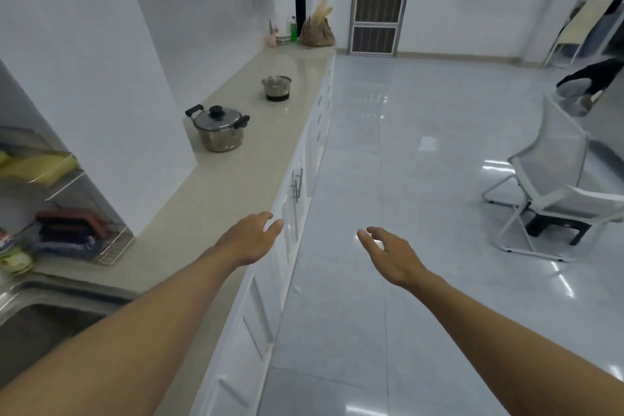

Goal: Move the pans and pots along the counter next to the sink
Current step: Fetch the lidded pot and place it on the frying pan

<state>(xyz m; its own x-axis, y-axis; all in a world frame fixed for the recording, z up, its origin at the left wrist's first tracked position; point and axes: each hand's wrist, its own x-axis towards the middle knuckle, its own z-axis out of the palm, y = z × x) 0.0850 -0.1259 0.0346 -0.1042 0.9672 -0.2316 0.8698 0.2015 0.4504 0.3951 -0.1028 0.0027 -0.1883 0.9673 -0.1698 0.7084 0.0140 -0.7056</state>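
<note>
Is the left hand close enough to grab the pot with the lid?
Probably not yet. The left hand hovers empty, far short of the lidded pot. The counter between them looks bare.

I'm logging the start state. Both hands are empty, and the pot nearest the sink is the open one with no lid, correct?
Not quite. In the head view, the nearer pot wears a lid with a black knob; the open pot stands farther along the counter. The left hand and right hand are empty.
</note>
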